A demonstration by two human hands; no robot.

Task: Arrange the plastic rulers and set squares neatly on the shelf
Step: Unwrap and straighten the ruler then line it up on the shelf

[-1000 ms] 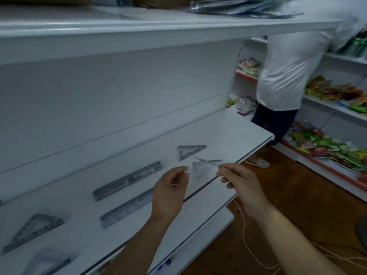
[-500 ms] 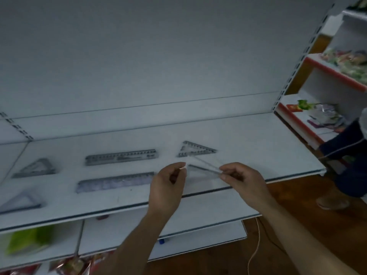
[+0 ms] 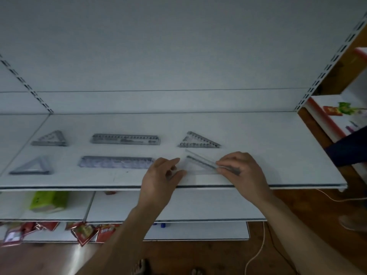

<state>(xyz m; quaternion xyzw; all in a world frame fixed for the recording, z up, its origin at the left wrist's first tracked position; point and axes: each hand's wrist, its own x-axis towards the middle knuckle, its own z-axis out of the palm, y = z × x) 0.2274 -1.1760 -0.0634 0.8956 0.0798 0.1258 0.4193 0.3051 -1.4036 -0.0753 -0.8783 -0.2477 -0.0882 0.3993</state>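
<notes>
Clear plastic set square: light, thin, slippery. Left hand fingers pinch 9 o'clock corner; right hand fingers, 3 o'clock.

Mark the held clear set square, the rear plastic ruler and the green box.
Clear plastic set square, held (image 3: 200, 166): head view, transparent middle.
Rear grey plastic ruler (image 3: 125, 139): head view, mid-length.
Green box below (image 3: 49, 200): head view, front face.

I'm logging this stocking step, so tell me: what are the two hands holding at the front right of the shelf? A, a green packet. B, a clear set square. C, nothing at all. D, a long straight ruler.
B: the left hand and right hand pinch opposite ends of a clear set square, three-cornered, near the shelf front edge.
</notes>
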